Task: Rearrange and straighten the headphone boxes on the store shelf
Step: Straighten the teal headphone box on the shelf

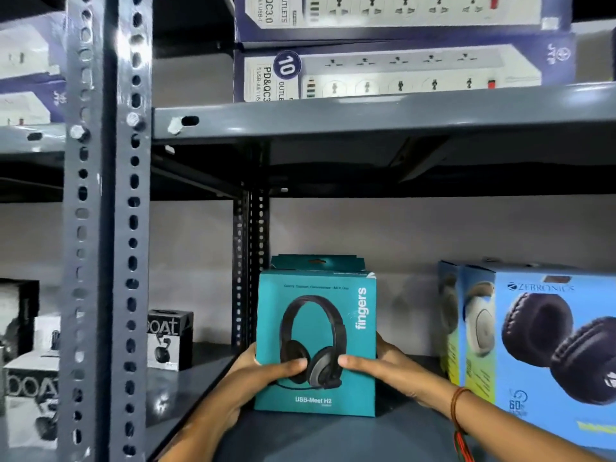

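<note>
Head view: one teal cardboard headphone box (316,341) upright on grey metal shelf (333,435), clasped by left hand (263,371) and right hand (383,365); two glossy blue boxes (533,345) right.

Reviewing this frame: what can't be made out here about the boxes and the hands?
Head view only:
- Second teal box: all but its top hidden by the front teal box.
- Left hand, right hand: fingers behind the box hidden by it.
- Blue box: right side cut off by the frame edge; a second blue box mostly hidden behind it.
- Small print on the front teal box: blurred.
- Power strip boxes: motion-blurred.
</note>
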Tool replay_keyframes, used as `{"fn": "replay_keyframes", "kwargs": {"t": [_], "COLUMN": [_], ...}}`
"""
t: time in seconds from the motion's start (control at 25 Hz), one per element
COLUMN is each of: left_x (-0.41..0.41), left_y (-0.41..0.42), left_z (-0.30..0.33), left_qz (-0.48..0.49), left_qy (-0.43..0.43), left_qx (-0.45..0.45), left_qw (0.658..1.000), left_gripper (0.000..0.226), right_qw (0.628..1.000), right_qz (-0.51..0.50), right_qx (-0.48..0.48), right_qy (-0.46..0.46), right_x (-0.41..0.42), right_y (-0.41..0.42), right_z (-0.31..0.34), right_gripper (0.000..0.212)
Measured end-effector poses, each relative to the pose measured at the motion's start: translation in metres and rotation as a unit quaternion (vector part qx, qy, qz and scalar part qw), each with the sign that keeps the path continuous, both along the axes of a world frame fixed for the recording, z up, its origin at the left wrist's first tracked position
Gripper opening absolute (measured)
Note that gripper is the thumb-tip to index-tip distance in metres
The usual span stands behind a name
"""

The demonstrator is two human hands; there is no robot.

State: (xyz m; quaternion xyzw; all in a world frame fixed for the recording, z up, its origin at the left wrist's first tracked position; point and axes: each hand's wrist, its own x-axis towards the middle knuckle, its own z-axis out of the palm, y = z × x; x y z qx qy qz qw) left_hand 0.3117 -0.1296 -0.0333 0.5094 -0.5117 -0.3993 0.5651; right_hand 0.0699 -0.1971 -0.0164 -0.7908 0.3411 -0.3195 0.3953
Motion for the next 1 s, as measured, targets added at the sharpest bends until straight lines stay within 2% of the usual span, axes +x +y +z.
{"fn": "replay_keyframes", "kwargs": {"t": [0.16, 0.32, 0.6, 0.64, 0.72, 0.8, 0.88, 1.0], "left_x": [-0.002, -0.008, -0.021, -0.027, -0.037, -0.052, -0.079, -0.142], "left_y": [0.001, 0.005, 0.014, 0.019, 0.025, 0.037, 0.053, 0.065], "left_z": [-0.001, -0.003, -0.005, -0.003, 0.001, 0.009, 0.018, 0.021], "left_qz": [0.007, 0.002, -0.002, -0.001, 0.055, 0.180, 0.281, 0.249], "left_qy": [-0.028, -0.046, -0.053, -0.057, -0.037, -0.027, -0.062, -0.196], "left_qx": [-0.006, -0.017, -0.011, -0.024, -0.093, -0.171, -0.236, -0.409], "left_qw": [1.000, 0.999, 0.999, 0.998, 0.993, 0.968, 0.928, 0.856], "left_gripper": [0.060, 0.053, 0.104, 0.111, 0.119, 0.128, 0.143, 0.129], "right_qw": [1.000, 0.999, 1.000, 1.000, 0.999, 0.991, 0.973, 0.903], "right_qz": [-0.014, -0.022, -0.021, -0.019, -0.040, -0.102, -0.138, -0.231], "right_qx": [-0.020, -0.032, -0.004, -0.009, -0.032, -0.081, -0.184, -0.314], "right_qy": [0.001, 0.001, -0.015, -0.017, -0.013, 0.009, -0.038, -0.180], "right_x": [-0.003, -0.011, -0.025, -0.029, -0.040, -0.062, -0.099, -0.172], "right_y": [0.005, 0.015, 0.031, 0.036, 0.047, 0.067, 0.092, 0.122], "right_z": [-0.001, -0.001, 0.001, 0.004, 0.009, 0.013, 0.018, 0.042], "right_gripper": [0.081, 0.079, 0.082, 0.087, 0.110, 0.126, 0.113, 0.088]}}
